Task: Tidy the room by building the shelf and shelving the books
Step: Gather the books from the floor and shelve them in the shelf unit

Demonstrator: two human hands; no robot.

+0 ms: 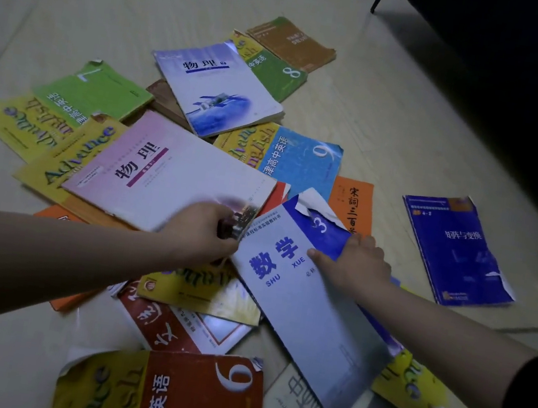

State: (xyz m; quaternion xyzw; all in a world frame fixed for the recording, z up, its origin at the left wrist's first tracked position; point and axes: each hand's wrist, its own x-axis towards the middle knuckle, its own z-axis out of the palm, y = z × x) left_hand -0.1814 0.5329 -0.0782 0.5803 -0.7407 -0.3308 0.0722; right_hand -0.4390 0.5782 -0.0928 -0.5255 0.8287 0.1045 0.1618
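Fingers of the left hand point(200, 230) are curled round the near right corner of the pink physics textbook point(161, 171), pinching it where the cover photo sits. Motion blur there leaves it unclear whether they hold the whole book or only its cover. The right hand point(361, 265) grips the maths book point(309, 323), thumb laid on the blue-and-white cover and the other fingers wrapped over its right long edge, close to the far end where the cover corner is torn and folded back. Both books lie in the middle of a loose scatter of textbooks on the pale floor point(81, 4), the pink one resting on yellow English books point(60, 153), the maths one overlapping several more. The maths book's long axis runs from far left to near right, slanting back toward the person's right arm, so the grip sits near one end and most of the length lies nearer than the hand. Lifted from there it would likely droop; sliding it left onto the pink textbook, whose held corner is just beside it, looks the easier way to stack the two. A dark blue book point(454, 250) lies well apart to the right, nearer the right hand. No shelf is in view, so shelving seems some way off.
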